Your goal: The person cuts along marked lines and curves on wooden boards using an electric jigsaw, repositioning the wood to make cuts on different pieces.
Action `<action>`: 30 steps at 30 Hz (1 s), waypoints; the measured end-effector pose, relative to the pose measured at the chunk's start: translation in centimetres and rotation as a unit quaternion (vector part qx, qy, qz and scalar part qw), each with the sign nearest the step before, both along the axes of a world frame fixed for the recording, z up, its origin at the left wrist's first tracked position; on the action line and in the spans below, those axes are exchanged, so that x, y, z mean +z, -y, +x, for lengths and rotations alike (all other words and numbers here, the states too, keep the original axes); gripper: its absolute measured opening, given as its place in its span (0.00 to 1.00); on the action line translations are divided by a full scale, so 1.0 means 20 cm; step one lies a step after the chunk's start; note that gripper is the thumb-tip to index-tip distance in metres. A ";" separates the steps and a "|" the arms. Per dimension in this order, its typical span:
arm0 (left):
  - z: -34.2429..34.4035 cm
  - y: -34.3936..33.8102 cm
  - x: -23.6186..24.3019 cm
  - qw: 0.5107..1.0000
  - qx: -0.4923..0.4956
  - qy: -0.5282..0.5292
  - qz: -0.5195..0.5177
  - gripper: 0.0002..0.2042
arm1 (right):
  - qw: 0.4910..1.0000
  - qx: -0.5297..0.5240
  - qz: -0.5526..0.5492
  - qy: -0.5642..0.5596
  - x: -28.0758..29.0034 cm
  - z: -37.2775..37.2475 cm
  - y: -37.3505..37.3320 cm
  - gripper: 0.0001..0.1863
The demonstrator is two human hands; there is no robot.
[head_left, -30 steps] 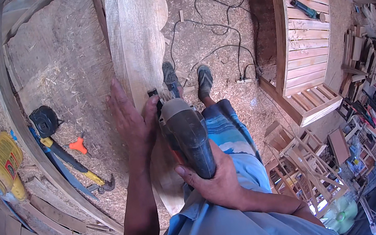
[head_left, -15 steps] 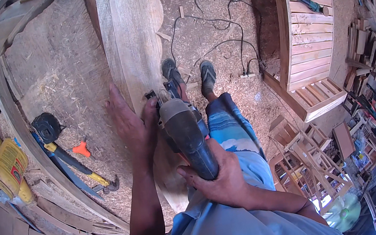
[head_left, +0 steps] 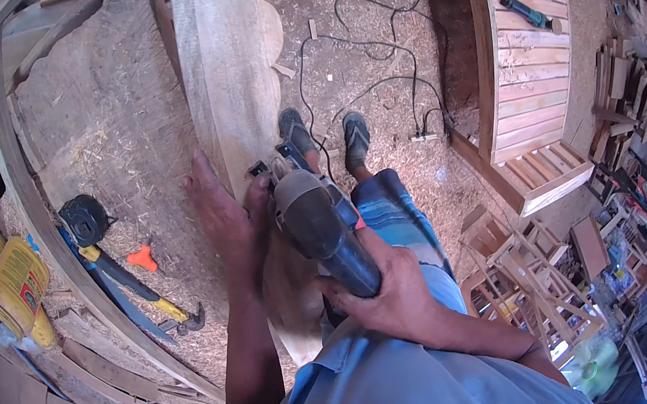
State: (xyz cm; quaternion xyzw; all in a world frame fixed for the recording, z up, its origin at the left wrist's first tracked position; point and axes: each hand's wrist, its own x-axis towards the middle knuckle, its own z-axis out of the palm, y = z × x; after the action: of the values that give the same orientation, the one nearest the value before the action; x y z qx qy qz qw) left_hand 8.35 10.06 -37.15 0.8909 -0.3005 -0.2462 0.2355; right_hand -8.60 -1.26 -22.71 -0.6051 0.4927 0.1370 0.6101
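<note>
My right hand [head_left: 394, 291] is closed round the rear grip of a dark jigsaw [head_left: 316, 219]. The saw rests at the right edge of a long wooden board [head_left: 226, 55], which has scallops cut along the far part of that edge. My left hand [head_left: 231, 222] lies on the board with its fingers stretched out, its thumb beside the front of the saw's base. The blade is hidden beneath the saw's body.
Left of the board lie a tape measure [head_left: 85, 219], a hammer [head_left: 160, 298], an orange three-armed piece [head_left: 143, 258] and yellow jugs [head_left: 12, 284]. Cords [head_left: 391, 45] cross the shaving-strewn floor. At right, a slatted wooden piece [head_left: 533, 73] bears an angle grinder [head_left: 532, 15].
The jigsaw's rear and my right hand have shifted slightly right and down. My left hand keeps its place on the board. The whole view has moved a little.
</note>
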 end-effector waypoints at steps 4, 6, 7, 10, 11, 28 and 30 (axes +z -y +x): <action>0.00 -0.01 0.02 1.000 -0.020 0.014 -0.009 0.40 | 1.000 -0.010 -0.012 -0.011 0.02 0.00 0.05 0.28; -0.01 -0.01 0.03 0.999 0.011 0.005 -0.032 0.36 | 1.000 0.008 -0.017 -0.009 0.07 -0.02 0.08 0.30; 0.00 -0.02 0.00 0.997 -0.002 0.006 -0.077 0.33 | 1.000 -0.006 -0.023 0.001 0.06 -0.03 0.09 0.30; 0.02 -0.02 -0.03 0.992 0.015 0.013 -0.127 0.28 | 0.998 -0.048 0.042 -0.004 0.11 -0.03 0.17 0.23; 0.03 -0.03 -0.03 0.991 0.018 0.010 -0.129 0.27 | 0.998 -0.036 0.047 -0.008 0.17 0.00 0.20 0.23; -1.10 -0.75 0.00 0.795 0.556 0.149 0.192 0.61 | 0.784 0.610 -0.114 0.025 0.17 0.20 0.74 0.30; -1.24 -0.78 0.00 0.729 0.627 0.144 0.232 0.65 | 0.750 0.652 -0.108 0.032 0.17 0.23 0.75 0.28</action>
State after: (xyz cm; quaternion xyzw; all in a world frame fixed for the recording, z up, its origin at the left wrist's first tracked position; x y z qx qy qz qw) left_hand -16.35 25.57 -37.22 0.9283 0.3630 0.0265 0.0763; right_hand -3.98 -16.20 -19.35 -0.8453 -0.0302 0.4278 0.3186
